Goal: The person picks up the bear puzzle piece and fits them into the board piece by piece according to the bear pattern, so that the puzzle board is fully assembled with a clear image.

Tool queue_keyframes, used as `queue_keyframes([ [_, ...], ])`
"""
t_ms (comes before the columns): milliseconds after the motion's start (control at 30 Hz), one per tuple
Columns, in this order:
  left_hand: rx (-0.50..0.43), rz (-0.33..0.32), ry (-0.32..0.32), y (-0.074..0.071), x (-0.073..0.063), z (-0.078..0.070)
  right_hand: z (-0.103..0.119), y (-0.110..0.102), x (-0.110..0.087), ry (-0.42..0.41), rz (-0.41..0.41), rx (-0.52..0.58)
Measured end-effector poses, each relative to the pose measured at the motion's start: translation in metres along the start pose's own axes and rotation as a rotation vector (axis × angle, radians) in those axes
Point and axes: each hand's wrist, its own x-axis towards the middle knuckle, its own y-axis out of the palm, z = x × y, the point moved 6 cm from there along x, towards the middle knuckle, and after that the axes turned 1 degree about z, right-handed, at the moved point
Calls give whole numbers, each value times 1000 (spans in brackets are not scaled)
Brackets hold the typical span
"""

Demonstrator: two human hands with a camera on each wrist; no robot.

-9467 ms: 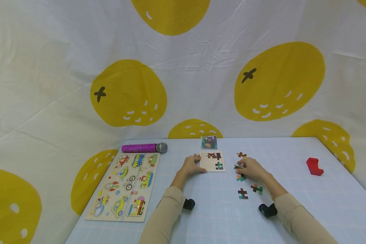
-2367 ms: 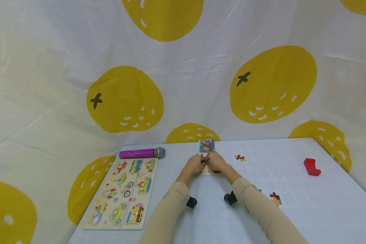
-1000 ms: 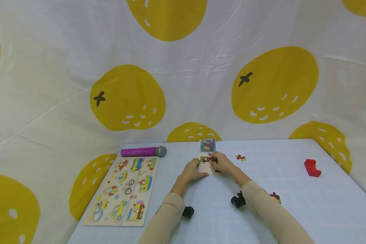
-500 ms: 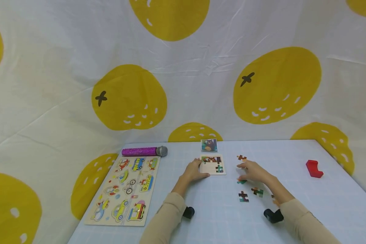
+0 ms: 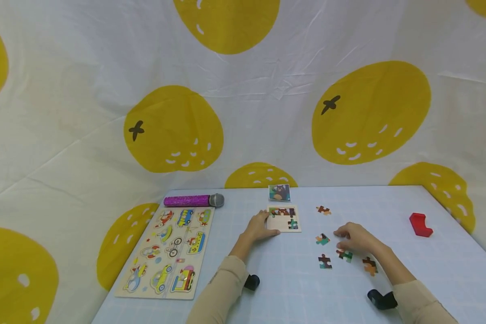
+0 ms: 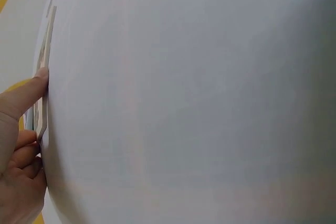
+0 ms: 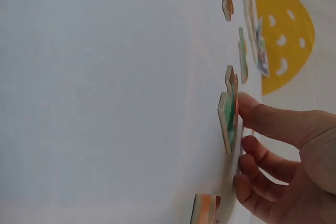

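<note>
My left hand [image 5: 258, 227] holds the small puzzle tray [image 5: 276, 224] by its left side, thumb at the front edge. Bear-picture pieces fill the tray's top row, and a green piece [image 5: 293, 224] lies at its lower right. My right hand [image 5: 356, 238] hovers with loosely bent fingers over a brown-and-green puzzle piece [image 5: 345, 255]; in the right wrist view the thumb [image 7: 262, 119] is right beside that piece [image 7: 228, 119]. Around it lie a teal piece [image 5: 322, 239], a brown-and-teal piece [image 5: 325, 261], an orange-brown piece [image 5: 370, 266] and a farther brown piece [image 5: 323, 210].
Behind the tray is a bear picture card [image 5: 279, 192]. At left lie a vehicle puzzle board [image 5: 170, 258] and a purple microphone [image 5: 192, 200]. A red curved block [image 5: 420, 225] sits at right. A fruit-print cloth [image 5: 267, 135] hangs behind the table.
My right hand has left the tray and moved right and nearer, over the loose pieces. Since the oldest frame, a piece has been added at the tray's upper left. My left hand stays.
</note>
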Motion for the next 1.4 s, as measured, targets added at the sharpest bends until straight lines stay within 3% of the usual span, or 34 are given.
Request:
queue_keyframes([
  [400, -28, -20, 29, -2, -1, -1, -3, -5, 17, -48, -33, 88],
  [633, -49, -16, 24, 0, 0, 2, -11, -20, 47, -33, -224, 50],
  [767, -39, -14, 24, 1, 1, 1, -17, -20, 66, 3, -238, 1],
  [967, -39, -9, 14, 3, 0, 0, -15, -18, 79, -36, -269, 9],
  [1067, -44, -15, 17, 3, 1, 0, -15, -21, 80, -16, -303, 105],
  [1267, -62, -15, 9, 1, -2, 0, -2, -34, 76, -64, -349, 583],
  [1400, -65, -24, 10, -1, -3, 0, 12, -40, 76, -123, -329, 738],
])
